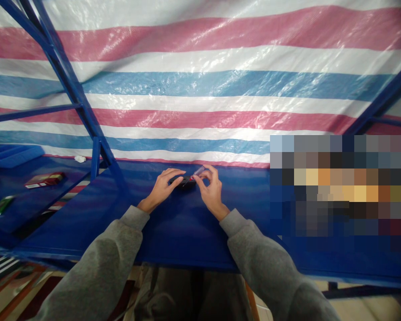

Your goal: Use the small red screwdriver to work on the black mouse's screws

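My left hand (166, 186) curves its fingers and thumb round the left side of a small black object (184, 182) low over the blue tabletop. What kind of object it is cannot be made out. Between the thumb and fingers of my right hand (212, 189) is a slim, clear, purplish tube-like piece (198, 171) with a red end. It is tilted, and its red end points down and left toward the black object's right side. Both hands are close together, and my fingers partly hide both items.
The blue table (183, 236) stretches to both sides. A striped plastic sheet (203, 84) hangs behind it. Blue metal bars (73, 84) rise at left. On the left shelf are a blue tray (16, 156), a red box (45, 179) and a green item (2, 206). The right side is pixelated.
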Tool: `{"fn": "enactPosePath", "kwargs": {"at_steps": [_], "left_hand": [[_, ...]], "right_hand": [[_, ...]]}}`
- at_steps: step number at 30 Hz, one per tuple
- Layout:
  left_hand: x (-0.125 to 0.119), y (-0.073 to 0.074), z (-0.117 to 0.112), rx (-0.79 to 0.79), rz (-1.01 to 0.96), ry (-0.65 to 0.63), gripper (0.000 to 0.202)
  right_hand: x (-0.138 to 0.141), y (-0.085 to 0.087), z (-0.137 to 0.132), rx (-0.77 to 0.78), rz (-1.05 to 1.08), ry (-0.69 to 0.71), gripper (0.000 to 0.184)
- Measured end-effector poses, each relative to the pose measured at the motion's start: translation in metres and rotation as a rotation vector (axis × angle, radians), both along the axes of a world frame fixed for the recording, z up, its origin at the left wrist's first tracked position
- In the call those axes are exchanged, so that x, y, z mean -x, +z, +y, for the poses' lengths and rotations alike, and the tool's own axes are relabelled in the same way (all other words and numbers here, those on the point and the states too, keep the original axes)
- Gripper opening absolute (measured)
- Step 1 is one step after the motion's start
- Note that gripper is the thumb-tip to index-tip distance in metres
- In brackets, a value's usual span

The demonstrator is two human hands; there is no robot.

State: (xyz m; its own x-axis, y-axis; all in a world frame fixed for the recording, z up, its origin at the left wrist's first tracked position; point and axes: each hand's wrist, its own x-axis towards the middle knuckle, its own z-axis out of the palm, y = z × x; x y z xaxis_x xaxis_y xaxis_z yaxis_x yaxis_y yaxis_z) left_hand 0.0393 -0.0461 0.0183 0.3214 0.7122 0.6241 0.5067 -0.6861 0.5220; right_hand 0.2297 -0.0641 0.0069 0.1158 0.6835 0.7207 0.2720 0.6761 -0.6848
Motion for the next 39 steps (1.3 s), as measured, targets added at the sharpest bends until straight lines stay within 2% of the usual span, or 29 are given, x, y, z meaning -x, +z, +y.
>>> {"fn": "enactPosePath", "kwargs": {"at_steps": [3, 6, 15, 21, 23, 27, 29, 31, 34, 36, 39], "left_hand": [[-0.005, -0.002, -0.002, 0.076, -0.098, -0.073, 0.032], [-0.008, -0.005, 0.000, 0.150, -0.115, -0.126, 0.031], [-0.009, -0.012, 0.005, 0.226, -0.166, -0.211, 0.026], [-0.021, -0.020, 0.003, 0.352, -0.257, -0.292, 0.027], [-0.022, -0.019, 0.002, 0.351, -0.276, -0.268, 0.027], [-0.018, -0.011, 0.000, 0.190, -0.251, -0.040, 0.027], [-0.016, -0.008, -0.003, 0.123, -0.189, 0.002, 0.028], [-0.018, -0.008, -0.007, 0.116, -0.059, -0.109, 0.027], [-0.027, -0.012, -0.013, 0.121, 0.213, -0.404, 0.031], [-0.032, -0.015, -0.016, 0.095, 0.340, -0.503, 0.031], [-0.034, -0.017, -0.017, 0.108, 0.428, -0.577, 0.024]], "right_hand": [[0.000, -0.001, 0.002, -0.026, -0.075, 0.005, 0.040], [0.001, -0.001, 0.002, -0.063, -0.111, 0.003, 0.038], [-0.001, 0.001, 0.004, -0.060, -0.144, 0.077, 0.031], [0.007, -0.007, 0.004, -0.090, -0.167, 0.026, 0.022], [0.008, -0.008, 0.005, -0.102, -0.189, 0.005, 0.022], [0.003, -0.005, 0.008, -0.098, -0.244, -0.060, 0.025], [-0.002, -0.004, 0.011, -0.078, -0.251, -0.115, 0.025], [-0.007, -0.003, 0.014, -0.056, -0.251, -0.156, 0.026], [-0.014, 0.000, 0.019, -0.027, -0.232, -0.200, 0.027], [-0.021, 0.004, 0.022, -0.014, -0.215, -0.241, 0.027], [-0.036, 0.008, 0.028, 0.014, -0.177, -0.300, 0.029]]}}
